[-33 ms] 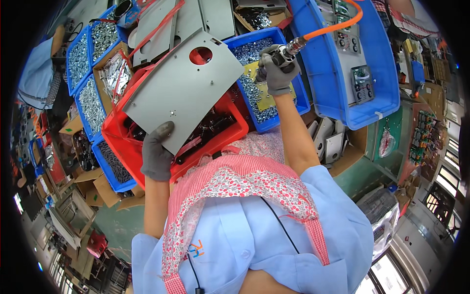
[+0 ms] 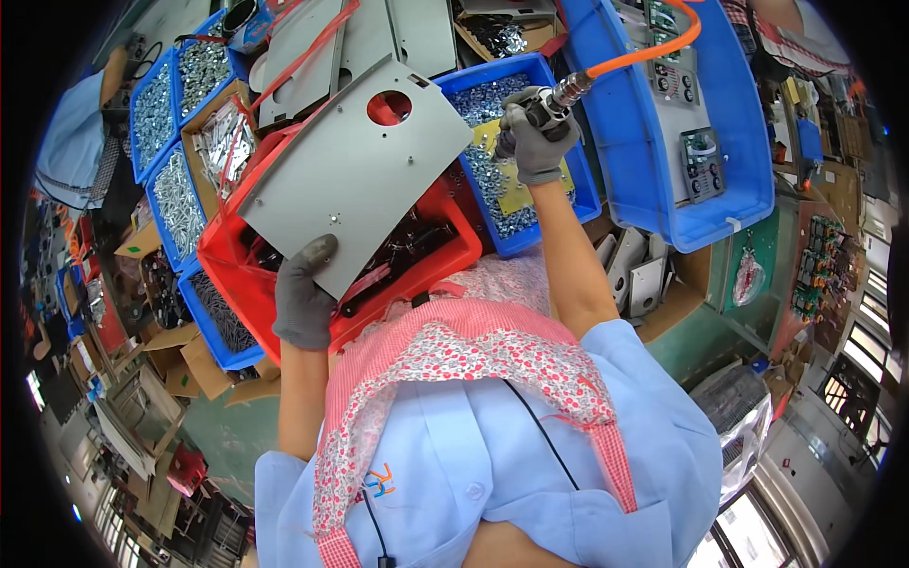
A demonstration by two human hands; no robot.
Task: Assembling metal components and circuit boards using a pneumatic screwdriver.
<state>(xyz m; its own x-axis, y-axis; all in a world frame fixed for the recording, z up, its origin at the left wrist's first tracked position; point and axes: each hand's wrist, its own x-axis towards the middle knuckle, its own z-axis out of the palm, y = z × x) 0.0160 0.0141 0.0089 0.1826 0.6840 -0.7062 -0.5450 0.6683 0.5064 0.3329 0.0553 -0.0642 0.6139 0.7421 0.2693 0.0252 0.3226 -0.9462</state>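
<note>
In a grey glove, my left hand (image 2: 306, 289) grips the near corner of a flat grey metal panel (image 2: 350, 166), thumb on top and fingers hidden beneath. The panel has a round hole and several small holes, and lies tilted over a red bin (image 2: 454, 256) of dark parts. My right hand (image 2: 540, 142), also gloved, is closed around an air-powered tool (image 2: 551, 112) with a metal coupling and an orange hose (image 2: 653, 47). It is above a blue bin (image 2: 521, 241) of small metal fasteners, where a yellow piece (image 2: 514, 196) lies. The tool's working tip is hard to make out.
Blue bins of screws and small hardware (image 2: 177, 194) line the left side, beside a cardboard box of metal pieces (image 2: 222, 142). More grey panels (image 2: 402, 33) lie at the back. A large blue tray (image 2: 682, 227) with circuit boards (image 2: 701, 166) stands right. Another person's sleeve (image 2: 71, 142) shows far left.
</note>
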